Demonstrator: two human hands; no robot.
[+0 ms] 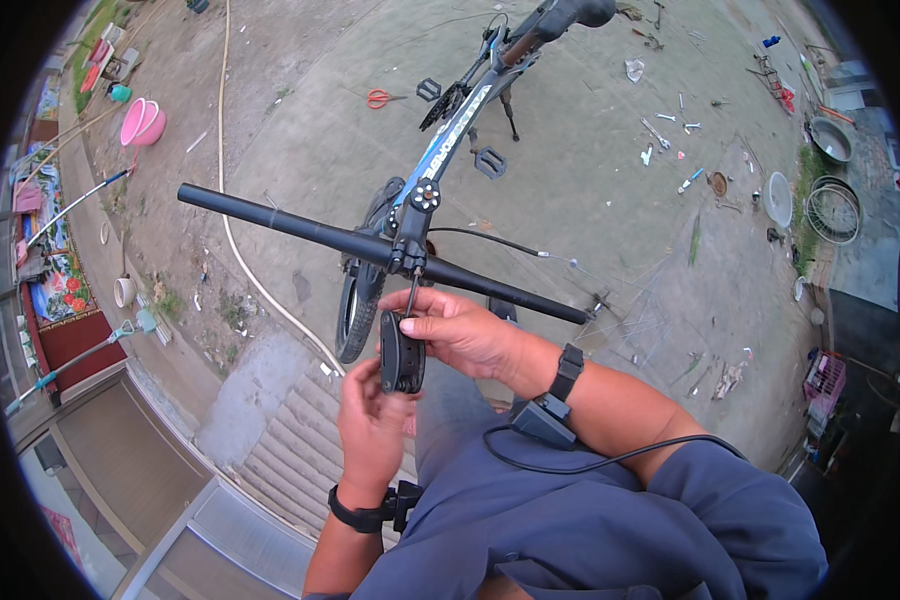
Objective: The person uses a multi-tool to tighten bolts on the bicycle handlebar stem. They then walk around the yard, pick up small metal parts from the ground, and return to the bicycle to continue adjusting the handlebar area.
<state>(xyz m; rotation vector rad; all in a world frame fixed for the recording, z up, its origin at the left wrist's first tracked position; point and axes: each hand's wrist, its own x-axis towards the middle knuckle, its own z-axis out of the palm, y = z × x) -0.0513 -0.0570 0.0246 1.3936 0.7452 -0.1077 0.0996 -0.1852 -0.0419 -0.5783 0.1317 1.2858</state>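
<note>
My right hand [470, 340] grips a black folding multi-tool [402, 362], thumb on its top end, with a thin hex key standing out toward the bolts of the bike's stem [410, 238]. My left hand [368, 420] has its fingers curled at the tool's lower left end; the fingertips are partly blurred. The black handlebar [290, 230] crosses in front of me, clamped in the stem. The blue and white frame [455, 135] runs away from me to the saddle, and the front tyre [355, 320] shows left of my hands. A cable with loose wire hangs at the right.
Several spanners [660, 135] and small parts lie on the concrete at right, red scissors [378, 98] beyond the bike. A hose [270, 290] runs along the left past a pink bucket [142, 122]. Steps [280, 440] descend beside my legs. Basins [778, 200] and loose rims stand at the right edge.
</note>
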